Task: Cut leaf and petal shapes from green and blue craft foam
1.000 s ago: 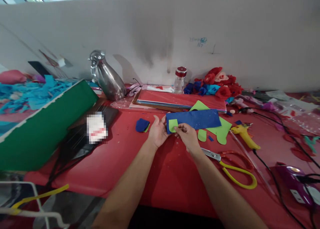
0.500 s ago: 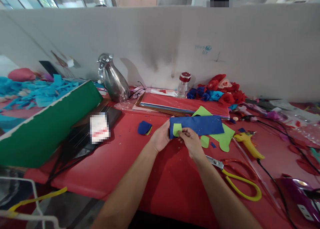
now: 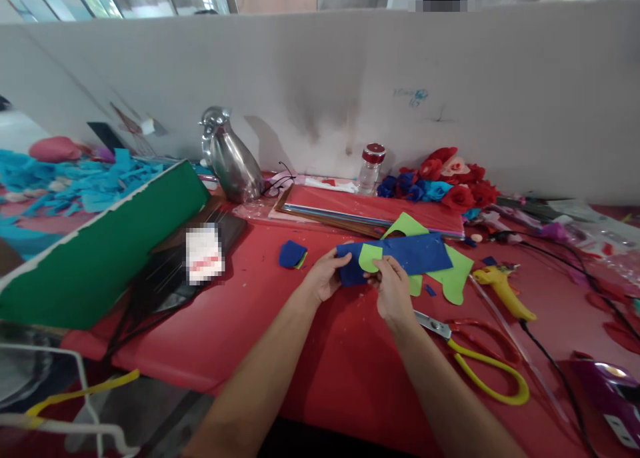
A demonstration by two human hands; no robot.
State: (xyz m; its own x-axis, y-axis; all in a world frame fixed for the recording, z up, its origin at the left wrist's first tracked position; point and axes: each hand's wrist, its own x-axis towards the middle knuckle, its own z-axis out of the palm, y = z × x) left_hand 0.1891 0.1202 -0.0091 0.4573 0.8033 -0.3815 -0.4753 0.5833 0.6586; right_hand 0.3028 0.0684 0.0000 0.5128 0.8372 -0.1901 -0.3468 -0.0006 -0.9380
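A long strip of dark blue felt-like sheet (image 3: 420, 253) is held at its left end by my left hand (image 3: 325, 275), thumb on top. My right hand (image 3: 393, 285) pinches a small light green petal-shaped piece (image 3: 371, 257) against the face of the strip, left of its middle. Beneath the strip lies a larger light green sheet (image 3: 455, 278) with a curved cut edge. To the left of my hands rests a small stack of cut dark blue pieces (image 3: 292, 254) with green showing under it. Large scissors (image 3: 480, 358) with red and yellow handles lie beside my right forearm.
A yellow glue gun (image 3: 505, 291) with a black cord lies at right, near a purple device (image 3: 607, 398). Behind are stacked coloured sheets (image 3: 340, 208), a red-lidded jar (image 3: 369, 171), fabric flowers (image 3: 455, 178) and a steel jug (image 3: 233, 158). A green box (image 3: 115, 251) stands left.
The small green piece has moved right along the blue strip and turned, pinched in my right hand. My left thumb now lies over the strip's left end, and the strip's left end has dropped slightly.
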